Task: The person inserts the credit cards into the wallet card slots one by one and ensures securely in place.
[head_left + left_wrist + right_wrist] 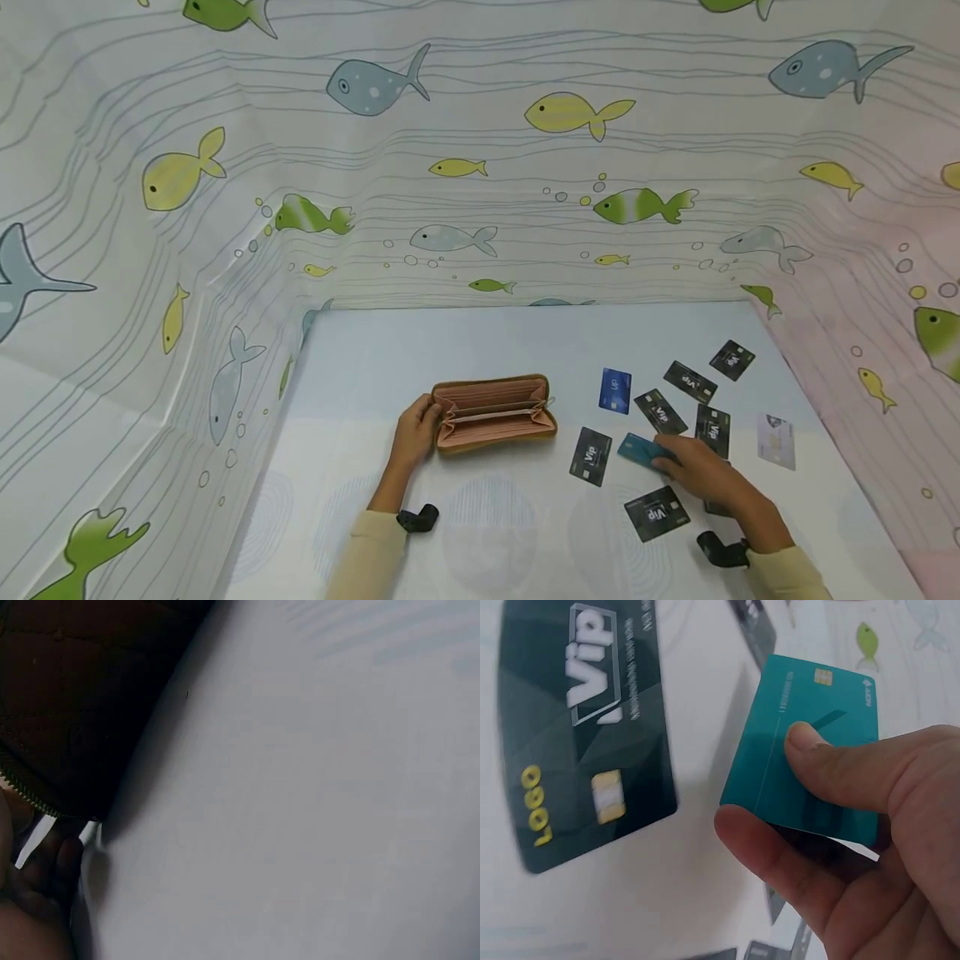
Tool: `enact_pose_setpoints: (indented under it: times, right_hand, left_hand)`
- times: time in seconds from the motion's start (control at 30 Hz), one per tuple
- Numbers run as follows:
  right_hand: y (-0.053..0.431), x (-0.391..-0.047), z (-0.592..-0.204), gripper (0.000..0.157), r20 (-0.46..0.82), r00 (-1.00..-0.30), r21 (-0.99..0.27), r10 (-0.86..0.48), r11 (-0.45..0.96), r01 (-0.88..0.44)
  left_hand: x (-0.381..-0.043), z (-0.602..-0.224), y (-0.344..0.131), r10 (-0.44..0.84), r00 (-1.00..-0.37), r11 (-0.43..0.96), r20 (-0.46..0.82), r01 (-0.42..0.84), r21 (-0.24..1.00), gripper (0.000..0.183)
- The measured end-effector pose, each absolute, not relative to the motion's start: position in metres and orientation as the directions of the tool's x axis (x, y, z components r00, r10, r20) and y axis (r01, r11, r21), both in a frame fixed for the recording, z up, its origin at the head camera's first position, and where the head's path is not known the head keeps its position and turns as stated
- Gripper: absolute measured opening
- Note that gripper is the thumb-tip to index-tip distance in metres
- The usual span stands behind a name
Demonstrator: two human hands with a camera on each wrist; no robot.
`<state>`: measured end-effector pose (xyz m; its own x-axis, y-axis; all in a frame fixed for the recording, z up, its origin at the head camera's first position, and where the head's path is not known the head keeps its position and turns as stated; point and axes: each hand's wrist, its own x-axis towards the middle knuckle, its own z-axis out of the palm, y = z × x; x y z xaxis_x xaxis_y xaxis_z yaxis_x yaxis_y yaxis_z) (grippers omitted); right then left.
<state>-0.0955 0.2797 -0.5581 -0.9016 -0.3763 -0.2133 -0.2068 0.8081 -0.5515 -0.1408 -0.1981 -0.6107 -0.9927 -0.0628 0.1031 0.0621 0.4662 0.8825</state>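
A brown zip-around wallet (495,429) lies unzipped on the table, its pinkish inner pockets facing up. My left hand (415,429) holds it by the left end; the left wrist view shows its quilted outside (82,697) and a brass zip beside the fingers. Between thumb and fingers my right hand (701,471) pinches a teal bank card (787,712), chip side up, above the spread cards. Near it are a black Vip card (591,457) to the left and another Vip card (657,513) below. One more dark card is partly hidden under the right wrist.
Several other black Vip cards (690,382) are scattered at the right of the white table (375,350). A blue UP card (615,391) lies right of the wallet, a pale silver card (776,441) farther right. Fish-patterned sheeting (480,192) walls in the back and sides.
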Motion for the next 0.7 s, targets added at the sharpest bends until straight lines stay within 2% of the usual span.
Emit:
enact_pose_setpoints:
  times: [0.23,0.5,0.7]
  right_hand:
    - [0.272,-0.102,-0.548,0.010,-0.146,-0.927,-0.559,-0.345,0.802,-0.210]
    - [0.254,-0.107,-0.534,0.008,-0.071,-0.936,-0.592,-0.345,0.770,-0.239]
    - [0.238,-0.110,-0.521,0.009,0.017,-0.942,-0.617,-0.334,0.738,-0.273]
  left_hand:
    - [-0.136,-0.608,-0.195,-0.052,-0.995,0.473,0.090,0.055,0.879,0.006]
    - [-0.134,-0.607,-0.187,-0.160,-0.985,0.482,0.067,-0.019,0.876,0.007]
    - [-0.134,-0.609,-0.184,-0.180,-0.983,0.466,0.039,-0.051,0.883,0.007]
